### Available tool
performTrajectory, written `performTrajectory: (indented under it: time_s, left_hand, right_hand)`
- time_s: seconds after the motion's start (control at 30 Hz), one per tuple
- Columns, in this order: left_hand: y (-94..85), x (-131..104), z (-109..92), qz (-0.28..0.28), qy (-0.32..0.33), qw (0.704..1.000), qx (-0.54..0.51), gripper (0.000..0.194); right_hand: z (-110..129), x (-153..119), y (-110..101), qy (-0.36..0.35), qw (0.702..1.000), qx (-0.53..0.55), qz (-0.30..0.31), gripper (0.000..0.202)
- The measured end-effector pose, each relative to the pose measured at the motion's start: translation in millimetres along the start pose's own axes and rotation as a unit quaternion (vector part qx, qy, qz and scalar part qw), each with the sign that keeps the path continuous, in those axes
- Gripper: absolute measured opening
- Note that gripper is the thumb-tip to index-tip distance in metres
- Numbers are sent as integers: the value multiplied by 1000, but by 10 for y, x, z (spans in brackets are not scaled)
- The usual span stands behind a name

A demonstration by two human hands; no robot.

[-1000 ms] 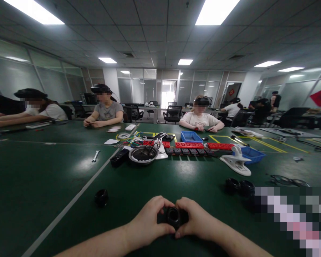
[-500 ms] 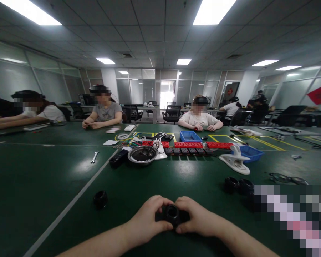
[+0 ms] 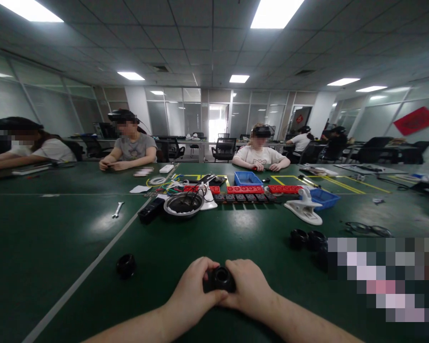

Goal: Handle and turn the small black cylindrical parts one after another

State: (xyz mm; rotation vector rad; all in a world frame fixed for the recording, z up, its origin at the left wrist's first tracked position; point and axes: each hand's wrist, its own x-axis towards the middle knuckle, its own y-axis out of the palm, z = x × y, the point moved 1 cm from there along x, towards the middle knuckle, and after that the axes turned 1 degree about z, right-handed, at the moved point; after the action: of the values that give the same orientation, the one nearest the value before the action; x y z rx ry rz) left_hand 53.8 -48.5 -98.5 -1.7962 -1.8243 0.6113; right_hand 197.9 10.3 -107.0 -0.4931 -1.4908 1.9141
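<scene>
A glossy black ring-shaped piece with a round central hole [image 3: 222,275] sits between both hands over the near part of the dark green tabletop [image 3: 164,247]. The left hand [image 3: 196,287] curls thumb and fingers round one side; the right hand [image 3: 250,287] closes on the other. It looks stiff, light and slightly slippery, best held by opposite outer walls. A similar black ring [image 3: 125,266] lies apart, to the left.
</scene>
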Motion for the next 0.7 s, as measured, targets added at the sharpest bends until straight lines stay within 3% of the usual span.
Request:
performTrajectory:
  time_s: [0.13, 0.3, 0.47, 0.6, 0.7]
  left_hand:
    - [-77, 18, 21, 44, 56, 997, -3, 36]
    - [-145, 40, 35, 84, 121, 989, -24, 37]
    - [-99, 20, 17, 71, 82, 994, -14, 37]
    - [-38, 7, 30, 24, 51, 998, 6, 35]
    - [-29, 17, 48, 7, 49, 999, 17, 35]
  right_hand:
    - [-92, 9, -78, -78, 993, 85, 27, 60]
    - [-268, 50, -136, -134, 972, 170, 96, 36]
    - [-218, 42, -89, -58, 985, 147, 76, 41]
    - [-42, 19, -39, 10, 999, 37, 16, 43]
    - [46, 1, -30, 23, 999, -26, -11, 39]
